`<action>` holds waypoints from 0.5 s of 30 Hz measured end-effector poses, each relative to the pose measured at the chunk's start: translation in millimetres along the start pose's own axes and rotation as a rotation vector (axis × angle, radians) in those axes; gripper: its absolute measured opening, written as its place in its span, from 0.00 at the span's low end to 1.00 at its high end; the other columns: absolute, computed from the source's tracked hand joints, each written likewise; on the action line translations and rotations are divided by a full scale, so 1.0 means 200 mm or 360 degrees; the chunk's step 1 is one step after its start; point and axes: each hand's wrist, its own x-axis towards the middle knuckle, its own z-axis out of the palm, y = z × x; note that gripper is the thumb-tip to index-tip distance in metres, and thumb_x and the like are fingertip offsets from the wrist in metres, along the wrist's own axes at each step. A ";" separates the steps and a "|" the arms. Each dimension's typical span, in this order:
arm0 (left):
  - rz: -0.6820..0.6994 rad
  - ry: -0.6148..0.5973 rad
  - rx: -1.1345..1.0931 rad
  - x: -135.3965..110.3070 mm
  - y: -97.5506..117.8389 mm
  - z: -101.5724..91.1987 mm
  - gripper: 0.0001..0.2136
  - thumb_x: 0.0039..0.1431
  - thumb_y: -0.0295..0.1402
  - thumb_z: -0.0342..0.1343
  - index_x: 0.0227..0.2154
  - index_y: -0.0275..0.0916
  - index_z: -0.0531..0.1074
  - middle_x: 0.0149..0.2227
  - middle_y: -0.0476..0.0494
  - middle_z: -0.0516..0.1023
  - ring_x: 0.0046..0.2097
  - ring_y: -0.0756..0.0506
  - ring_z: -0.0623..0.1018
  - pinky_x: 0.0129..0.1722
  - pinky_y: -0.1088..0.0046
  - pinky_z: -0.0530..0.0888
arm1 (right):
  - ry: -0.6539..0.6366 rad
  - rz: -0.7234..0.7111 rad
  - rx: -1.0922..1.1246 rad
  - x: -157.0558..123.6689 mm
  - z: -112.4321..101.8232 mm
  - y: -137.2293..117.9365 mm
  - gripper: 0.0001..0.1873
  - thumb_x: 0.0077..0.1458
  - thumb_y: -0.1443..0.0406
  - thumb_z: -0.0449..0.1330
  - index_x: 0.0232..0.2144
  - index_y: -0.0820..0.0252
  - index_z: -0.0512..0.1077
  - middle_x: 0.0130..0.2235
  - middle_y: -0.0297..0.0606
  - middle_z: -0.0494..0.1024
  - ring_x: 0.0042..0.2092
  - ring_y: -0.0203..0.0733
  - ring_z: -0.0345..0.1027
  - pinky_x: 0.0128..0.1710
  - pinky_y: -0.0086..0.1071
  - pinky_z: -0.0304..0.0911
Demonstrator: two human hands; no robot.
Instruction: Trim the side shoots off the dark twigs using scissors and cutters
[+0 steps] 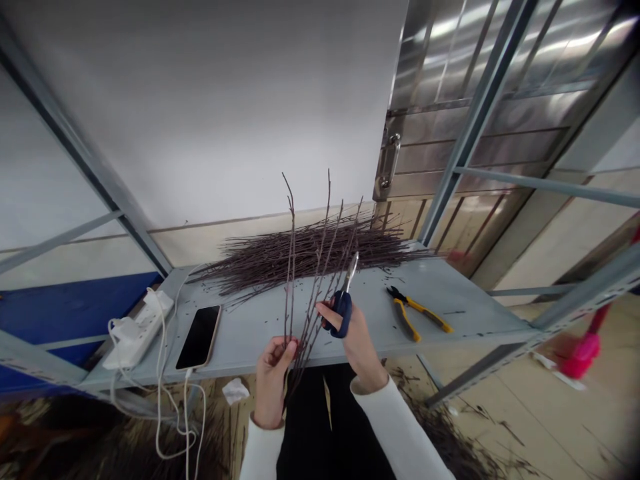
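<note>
My left hand [273, 377] is closed around the lower ends of several thin brown twigs [291, 267], which fan upward over the shelf's front edge. Something small and red shows by its fingertips. In my right hand [361, 343] is a pair of scissors [343, 308] with dark blue handles, the blades pointing up and looking closed. The scissors stand just right of the held twigs. Behind both hands, a big pile of dark twigs [310, 250] lies across the back of the grey shelf [240, 340].
Yellow-handled cutting pliers [417, 312] lie on the shelf at right. At left are a phone [199, 338] on a cable and a white power strip [137, 330]. Metal posts [475, 113] frame both sides. More twigs [450, 433] and scraps litter the floor.
</note>
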 end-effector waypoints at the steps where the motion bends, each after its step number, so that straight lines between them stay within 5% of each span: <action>1: -0.0008 -0.0001 -0.0005 0.00 0.00 0.00 0.10 0.46 0.37 0.66 0.28 0.37 0.76 0.29 0.48 0.79 0.34 0.50 0.76 0.38 0.78 0.70 | 0.0023 0.0005 -0.0013 -0.01 0.00 0.00 0.18 0.44 0.55 0.67 0.24 0.53 0.61 0.26 0.34 0.70 0.26 0.40 0.64 0.28 0.36 0.62; 15: -0.0206 0.0057 -0.0225 -0.06 0.01 0.01 0.14 0.38 0.37 0.71 0.25 0.36 0.75 0.25 0.48 0.81 0.31 0.50 0.79 0.34 0.79 0.73 | 0.0118 0.0003 0.0003 -0.05 -0.03 0.04 0.20 0.43 0.53 0.67 0.22 0.59 0.64 0.20 0.29 0.68 0.22 0.33 0.62 0.23 0.28 0.59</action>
